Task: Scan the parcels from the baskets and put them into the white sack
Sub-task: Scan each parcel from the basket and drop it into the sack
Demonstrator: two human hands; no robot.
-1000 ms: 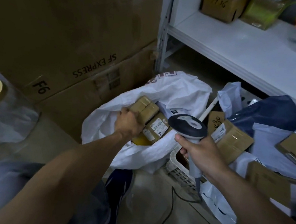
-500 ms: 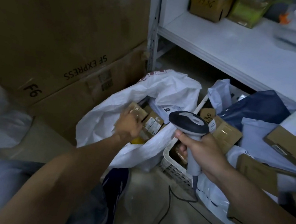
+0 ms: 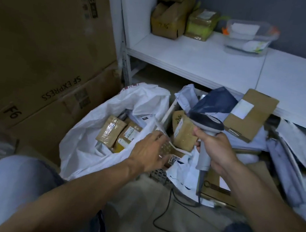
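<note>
The white sack (image 3: 92, 142) stands open on the floor at centre left, with several brown cardboard parcels (image 3: 111, 132) inside it. My left hand (image 3: 150, 151) is empty, fingers loose, over the sack's right edge beside the corner of the white plastic basket (image 3: 159, 173). The basket holds a taped brown parcel (image 3: 184, 135), a dark blue bag (image 3: 215, 102), a flat brown box with a white label (image 3: 250, 117) and white mailers. My right hand (image 3: 216, 151) grips the handle of a grey barcode scanner (image 3: 206, 124) above the basket.
Large SF EXPRESS cartons (image 3: 39, 49) are stacked at the left. A white shelf (image 3: 215, 65) behind carries boxes and a clear plastic tub (image 3: 249, 38). The scanner's black cable (image 3: 168, 217) trails over the floor between my knees. More mailers (image 3: 299, 167) lie at the right.
My left hand has let go of the brown parcel inside the sack and drawn back to the right, towards the basket. The scanner hand has stayed over the basket while the view shifted.
</note>
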